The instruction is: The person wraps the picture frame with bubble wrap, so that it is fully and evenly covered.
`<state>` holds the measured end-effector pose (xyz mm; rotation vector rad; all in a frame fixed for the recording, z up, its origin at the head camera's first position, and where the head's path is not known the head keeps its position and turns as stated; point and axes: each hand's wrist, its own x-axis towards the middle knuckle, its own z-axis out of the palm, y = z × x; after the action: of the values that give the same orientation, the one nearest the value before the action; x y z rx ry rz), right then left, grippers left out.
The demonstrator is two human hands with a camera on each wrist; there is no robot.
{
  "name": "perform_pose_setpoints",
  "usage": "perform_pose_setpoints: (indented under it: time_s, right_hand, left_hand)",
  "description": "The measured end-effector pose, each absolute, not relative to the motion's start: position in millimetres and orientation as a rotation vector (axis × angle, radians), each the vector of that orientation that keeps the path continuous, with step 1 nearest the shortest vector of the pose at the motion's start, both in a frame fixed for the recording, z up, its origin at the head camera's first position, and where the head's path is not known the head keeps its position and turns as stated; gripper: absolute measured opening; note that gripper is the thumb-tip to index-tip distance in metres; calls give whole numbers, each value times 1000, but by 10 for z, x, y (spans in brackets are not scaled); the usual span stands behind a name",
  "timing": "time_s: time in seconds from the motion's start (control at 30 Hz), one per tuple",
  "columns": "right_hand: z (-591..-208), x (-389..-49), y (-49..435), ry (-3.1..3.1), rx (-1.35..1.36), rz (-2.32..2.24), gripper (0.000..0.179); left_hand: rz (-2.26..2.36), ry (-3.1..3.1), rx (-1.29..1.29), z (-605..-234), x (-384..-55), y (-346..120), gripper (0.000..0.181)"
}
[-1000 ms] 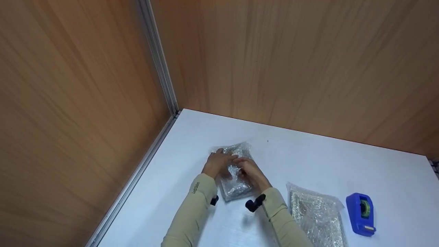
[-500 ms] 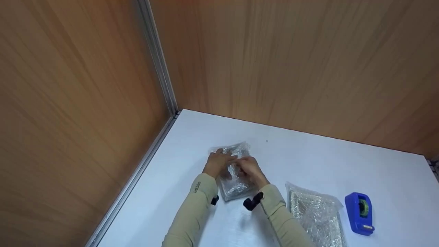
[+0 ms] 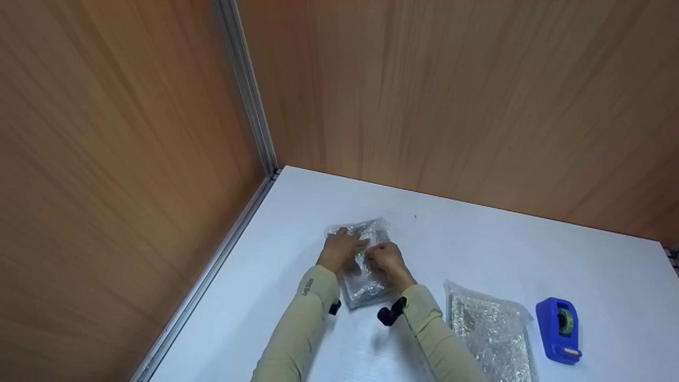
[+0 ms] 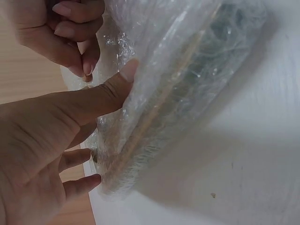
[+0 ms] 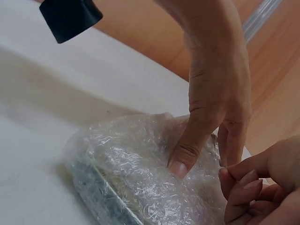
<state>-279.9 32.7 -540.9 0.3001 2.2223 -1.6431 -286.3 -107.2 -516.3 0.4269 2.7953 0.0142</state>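
Note:
A flat rectangular package in bubble wrap (image 3: 367, 295) lies on the white table under both hands. Through the wrap a gold-brown edge and a dark green side show in the left wrist view. My left hand (image 3: 339, 250) rests across it, fingers spread and thumb (image 4: 129, 70) laid on the plastic. Beside it, my right hand (image 3: 388, 257) has its fingers curled, thumb and forefinger pinching at the bubble wrap close to the left fingers. Whatever lies between those fingertips is too small to make out.
A second bubble-wrapped package (image 3: 493, 331) lies to the right by the right forearm. Past it stands a blue tape dispenser (image 3: 558, 330) with a green roll. Wood-grain panels (image 3: 451, 106) wall the table at the back and left, with a metal profile (image 3: 249, 90) at their corner.
The right hand has drawn slightly away from the left fingers, and its fingers have curled in more. The left hand and the package stay nearly in place.

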Motion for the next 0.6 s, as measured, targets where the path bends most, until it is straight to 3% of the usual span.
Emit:
perform_pose_setpoints:
  time_s: [0.27, 0.47, 0.6]
  right_hand:
    - [-5400, -2789, 327, 2130, 342, -1698, 27]
    - [-5388, -2752, 355, 2142, 336, -1695, 20]
    - [-5375, -2736, 366, 2161, 346, -1663, 28]
  left_hand:
    - [36, 2793, 402, -5151, -2839, -1039, 77]
    - [13, 2833, 418, -5158, -2798, -1011, 79]
    - [37, 2835, 399, -5160, -2796, -1009, 80]
